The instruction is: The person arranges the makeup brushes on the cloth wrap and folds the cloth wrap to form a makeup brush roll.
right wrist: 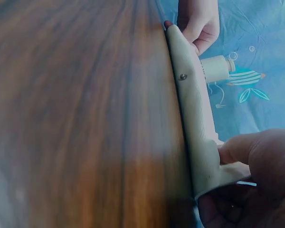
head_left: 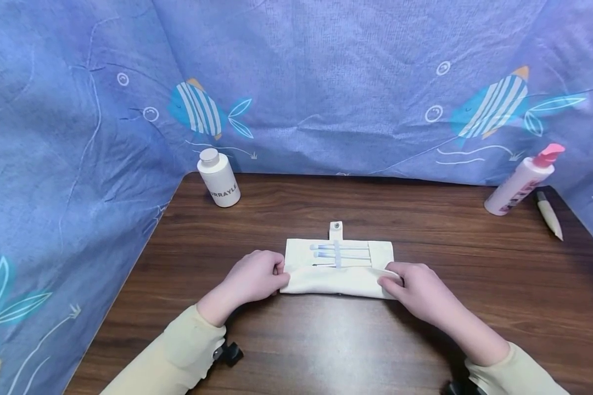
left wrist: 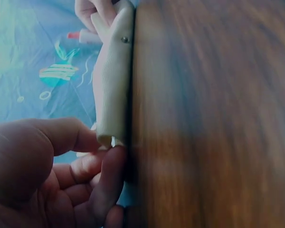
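A white fabric brush roll (head_left: 336, 281) lies on the table, its near edge folded up. Several slim brushes (head_left: 343, 255) lie side by side inside it under a pale elastic strap. A tab (head_left: 336, 230) with a metal snap sticks out at the far side. My left hand (head_left: 259, 276) pinches the roll's left end between thumb and fingers. At the opposite end, my right hand (head_left: 420, 288) pinches the folded edge, thumb on the near side. Both wrist views show the rounded fold and a small metal snap (left wrist: 124, 40) on its outside.
On the brown wooden table (head_left: 188, 241), a white bottle (head_left: 219, 178) stands at the back left. A pump bottle with a pink top (head_left: 521, 181) is at the back right, beside a cream pointed object (head_left: 550, 216). Blue fish-print cloth (head_left: 326, 93) hangs behind and at the sides.
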### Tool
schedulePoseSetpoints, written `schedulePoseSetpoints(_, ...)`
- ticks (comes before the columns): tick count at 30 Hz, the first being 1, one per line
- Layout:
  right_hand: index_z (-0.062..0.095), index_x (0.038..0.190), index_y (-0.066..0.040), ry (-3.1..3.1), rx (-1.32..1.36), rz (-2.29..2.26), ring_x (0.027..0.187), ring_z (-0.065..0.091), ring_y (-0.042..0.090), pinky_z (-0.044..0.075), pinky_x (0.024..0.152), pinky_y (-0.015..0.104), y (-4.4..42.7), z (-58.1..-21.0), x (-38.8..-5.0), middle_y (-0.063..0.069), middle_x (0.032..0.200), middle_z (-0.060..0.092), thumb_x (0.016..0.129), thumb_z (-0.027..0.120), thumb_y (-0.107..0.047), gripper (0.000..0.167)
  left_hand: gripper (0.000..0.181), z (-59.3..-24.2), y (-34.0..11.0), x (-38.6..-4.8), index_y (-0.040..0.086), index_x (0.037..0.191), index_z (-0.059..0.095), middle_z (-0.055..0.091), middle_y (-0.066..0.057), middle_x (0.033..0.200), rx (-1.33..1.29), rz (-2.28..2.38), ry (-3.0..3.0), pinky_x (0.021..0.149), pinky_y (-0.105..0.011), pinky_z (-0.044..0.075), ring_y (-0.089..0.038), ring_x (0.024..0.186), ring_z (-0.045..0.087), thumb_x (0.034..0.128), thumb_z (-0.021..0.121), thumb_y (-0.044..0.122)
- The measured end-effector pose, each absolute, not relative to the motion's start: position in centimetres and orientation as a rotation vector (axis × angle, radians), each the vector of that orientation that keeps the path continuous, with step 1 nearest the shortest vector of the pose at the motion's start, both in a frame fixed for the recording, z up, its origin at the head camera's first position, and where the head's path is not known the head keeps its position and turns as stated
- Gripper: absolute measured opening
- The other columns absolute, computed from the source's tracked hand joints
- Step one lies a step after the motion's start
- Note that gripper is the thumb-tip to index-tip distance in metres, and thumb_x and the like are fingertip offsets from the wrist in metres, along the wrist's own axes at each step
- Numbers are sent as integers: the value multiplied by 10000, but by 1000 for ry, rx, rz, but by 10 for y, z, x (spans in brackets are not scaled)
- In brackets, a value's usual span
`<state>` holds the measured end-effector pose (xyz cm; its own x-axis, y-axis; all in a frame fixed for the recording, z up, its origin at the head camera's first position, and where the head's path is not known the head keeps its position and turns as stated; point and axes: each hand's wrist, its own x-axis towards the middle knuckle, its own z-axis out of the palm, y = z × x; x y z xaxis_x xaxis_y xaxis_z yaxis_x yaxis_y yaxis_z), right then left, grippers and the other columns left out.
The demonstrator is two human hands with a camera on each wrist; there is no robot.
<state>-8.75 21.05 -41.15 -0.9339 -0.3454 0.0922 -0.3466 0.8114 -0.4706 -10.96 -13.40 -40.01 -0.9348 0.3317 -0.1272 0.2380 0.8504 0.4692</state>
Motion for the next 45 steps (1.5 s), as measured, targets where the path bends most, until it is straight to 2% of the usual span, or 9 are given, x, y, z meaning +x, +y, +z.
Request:
schedulePoseSetpoints(6, 443, 693, -218, -3026, 524, 691, 557, 287, 88, 256, 533, 272, 205, -412, -89, -114, 629, 217, 966, 685, -220, 364, 160, -403, -129, -106, 252, 672, 548, 525, 88, 608, 364, 578, 2860, 529, -314, 390, -138, 601, 512, 799, 646, 260)
schedulePoseSetpoints(10, 455, 709, -214, -3017, 532, 648, 566, 316, 116, 284, 542, 295, 203, -412, -89, -105, 645, 208, 965, 675, -214, 338, 80, -399, -124, -99, 241, 905, 627, 606, 84, 759, 386, 484, 2942, 573, -355, 454, -162, 694, 580, 847, 666, 279)
schedulePoseSetpoints(14, 437, 702, -204, -2991, 551, 622, 564, 330, 114, 310, 549, 302, 202, -412, -88, -100, 642, 217, 956, 684, -197, 355, 393, -390, -115, -86, 201, 1326, 625, 654, -30, 1280, 712, 338, 3006, 928, -478, 519, -267, 1178, 616, 937, 659, 242)
schedulePoseSetpoints(16, 430, 699, -200, -2986, 561, 621, 563, 332, 108, 318, 550, 302, 202, -412, -87, -99, 640, 226, 958, 684, -194, 363, 515, -387, -110, -77, 183, 1480, 540, 507, -83, 1543, 932, 237, 2951, 1115, -568, 418, -325, 1436, 452, 977, 629, 252)
schedulePoseSetpoints(19, 436, 701, -203, -2988, 564, 628, 565, 346, 102, 329, 553, 299, 201, -412, -87, -98, 624, 257, 965, 680, -196, 360, 647, -387, -104, -65, 152, 1604, 370, 287, -55, 1700, 1138, 126, 2806, 1229, -604, 272, -302, 1579, 238, 1012, 585, 302)
schedulePoseSetpoints(24, 463, 716, -201, -2972, 569, 633, 554, 364, 99, 339, 542, 299, 201, -412, -88, -91, 593, 315, 977, 669, -189, 333, 771, -391, -98, -57, 130, 1644, 254, 176, 0, 1735, 1174, 44, 2728, 1267, -527, 241, -241, 1598, 187, 1010, 594, 405)
schedulePoseSetpoints(33, 557, 808, -156, -2969, 535, 571, 546, 423, 134, 396, 524, 358, 199, -411, -88, -62, 582, 431, 943, 708, -179, 204, 761, -390, -94, -61, 120, 1618, 330, 272, -21, 1707, 1181, 6, 2727, 1240, -483, 321, -254, 1566, 289, 991, 617, 443)
schedulePoseSetpoints(38, 609, 1047, -94, -2843, 525, 494, 709, 583, 241, 488, 604, 450, 199, -410, -87, 41, 830, 635, 820, 847, -208, 349, 757, -390, -93, -62, 132, 1619, 331, 274, -5, 1707, 1171, -8, 2724, 1245, -472, 315, -241, 1569, 282, 992, 614, 450)
schedulePoseSetpoints(45, 645, 842, -147, -2540, 853, 358, 769, 523, 239, 401, 639, 385, 185, -405, -87, -3, 844, 557, 741, 842, -139, 221, 751, -390, -94, -61, 134, 1611, 353, 298, -3, 1698, 1157, 12, 2719, 1237, -476, 328, -248, 1565, 292, 986, 620, 452)
